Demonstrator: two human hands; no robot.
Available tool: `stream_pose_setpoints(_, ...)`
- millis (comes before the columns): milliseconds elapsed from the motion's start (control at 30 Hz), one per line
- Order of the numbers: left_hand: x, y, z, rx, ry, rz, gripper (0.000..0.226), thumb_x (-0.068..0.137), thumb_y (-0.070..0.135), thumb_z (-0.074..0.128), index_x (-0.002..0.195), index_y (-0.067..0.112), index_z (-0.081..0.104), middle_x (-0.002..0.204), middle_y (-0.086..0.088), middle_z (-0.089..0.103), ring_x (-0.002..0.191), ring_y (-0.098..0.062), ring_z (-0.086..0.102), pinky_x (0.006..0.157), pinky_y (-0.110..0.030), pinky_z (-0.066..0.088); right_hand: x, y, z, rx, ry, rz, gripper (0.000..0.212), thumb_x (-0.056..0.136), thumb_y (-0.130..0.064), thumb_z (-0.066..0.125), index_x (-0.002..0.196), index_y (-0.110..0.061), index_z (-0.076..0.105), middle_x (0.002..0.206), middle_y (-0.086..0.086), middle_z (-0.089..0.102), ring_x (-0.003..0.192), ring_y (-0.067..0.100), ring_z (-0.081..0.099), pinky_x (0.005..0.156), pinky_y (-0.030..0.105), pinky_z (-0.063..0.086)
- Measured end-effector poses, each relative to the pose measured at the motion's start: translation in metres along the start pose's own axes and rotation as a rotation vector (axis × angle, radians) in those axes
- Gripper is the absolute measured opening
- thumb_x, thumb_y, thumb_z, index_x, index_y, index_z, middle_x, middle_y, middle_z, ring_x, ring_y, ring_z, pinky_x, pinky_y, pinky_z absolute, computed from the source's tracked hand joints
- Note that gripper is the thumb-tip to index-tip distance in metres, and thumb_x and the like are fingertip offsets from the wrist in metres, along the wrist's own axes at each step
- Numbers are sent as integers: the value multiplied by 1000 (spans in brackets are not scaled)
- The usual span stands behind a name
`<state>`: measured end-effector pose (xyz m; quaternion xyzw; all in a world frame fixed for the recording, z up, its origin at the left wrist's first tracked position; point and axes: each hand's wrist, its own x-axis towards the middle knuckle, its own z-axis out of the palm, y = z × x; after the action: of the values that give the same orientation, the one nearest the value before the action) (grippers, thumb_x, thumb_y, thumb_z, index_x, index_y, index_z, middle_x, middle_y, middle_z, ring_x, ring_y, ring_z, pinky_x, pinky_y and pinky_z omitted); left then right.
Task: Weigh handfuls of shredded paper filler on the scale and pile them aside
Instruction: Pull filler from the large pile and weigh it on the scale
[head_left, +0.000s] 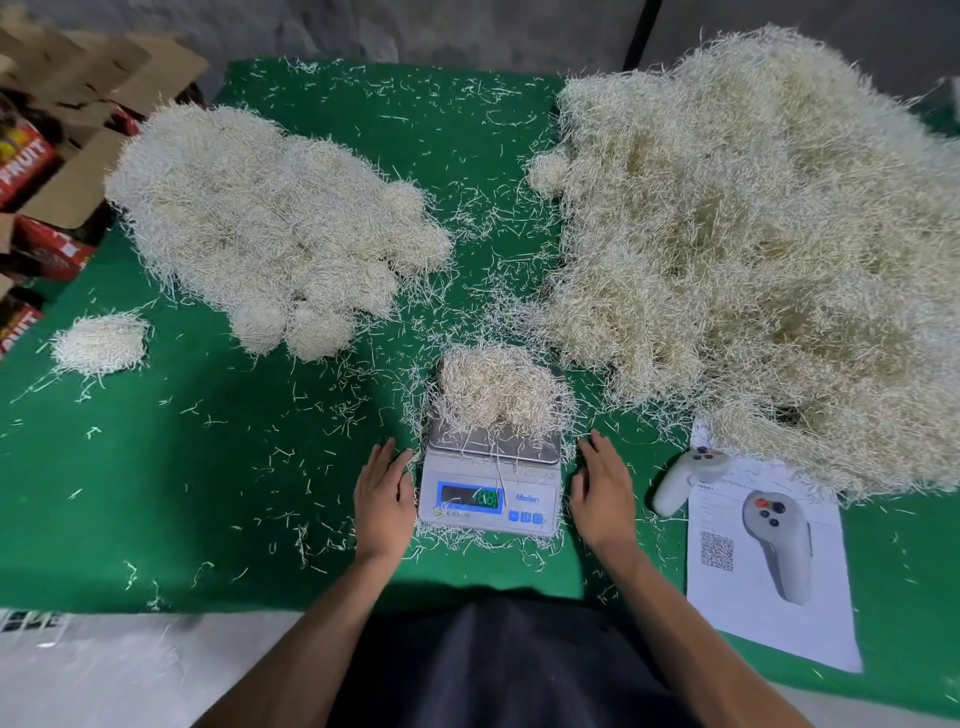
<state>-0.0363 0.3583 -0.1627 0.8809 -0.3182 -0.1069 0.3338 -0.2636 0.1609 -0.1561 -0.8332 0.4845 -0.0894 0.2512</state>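
Flanking the boxy white scale (489, 493) heaped with wiry paper shreds (501, 389), left hand (383, 501) and right hand (602, 499) lie flat, empty.

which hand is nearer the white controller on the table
Right. The right hand lies between the scale and the white controller; the left hand is on the scale's far side.

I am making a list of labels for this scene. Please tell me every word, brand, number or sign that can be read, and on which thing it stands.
"Meilen": brand on the front of the scale.
"FRUIT": white letters on the red boxes at the left; the first letter is cut off.
Green digits in the scale display: too blurred to read.
Printed sheet: a QR code and small text lines, too small to read.
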Motion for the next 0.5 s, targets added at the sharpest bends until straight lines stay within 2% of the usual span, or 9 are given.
stream_pose_setpoints(233,4,5,-5,2,-23,-57,35,95,1,62,129,6,67,150,-11,51,146,-29,39,120,-49,30,-1,-2,-2,12,1,12,54,102,-14,52,155,-15,42,167,1,27,156,19,19,129,43,15)
stream_pose_setpoints(300,9,9,-9,22,-49,-86,34,95,4,64,128,7,68,150,-10,52,144,-29,41,119,-49,31,2,-2,-6,24,-11,8,50,101,-14,53,151,-13,48,164,1,34,154,22,27,127,46,20)
stream_pose_setpoints(333,12,11,-11,18,-66,-116,33,94,6,66,127,8,69,149,-9,53,142,-29,43,118,-48,32,8,-2,-11,46,-21,15,46,101,-14,54,147,-12,54,160,3,42,149,25,36,124,49,29)
stream_pose_setpoints(400,21,19,-17,-59,-75,-215,30,95,12,66,125,13,69,142,-5,59,127,-28,58,110,-49,43,25,-6,-27,131,-23,70,36,103,-19,55,136,-9,62,142,10,61,122,29,62,106,50,50)
stream_pose_setpoints(433,26,26,-21,-123,-60,-269,28,96,14,63,123,14,68,134,-3,64,111,-26,66,101,-49,51,34,-12,-37,196,-6,113,34,104,-23,55,134,-9,64,131,11,68,104,26,68,96,46,57)
stream_pose_setpoints(467,33,37,-26,-184,-30,-294,23,98,16,58,119,13,67,120,-3,69,92,-21,68,89,-46,56,42,-20,-48,270,27,143,33,105,-27,55,132,-11,64,122,9,72,90,20,70,87,41,60)
stream_pose_setpoints(500,40,49,-29,-239,13,-274,19,101,17,51,110,10,66,101,-3,70,75,-16,62,76,-41,57,47,-31,-56,345,59,141,32,105,-30,55,130,-13,65,115,3,74,80,13,70,80,36,62)
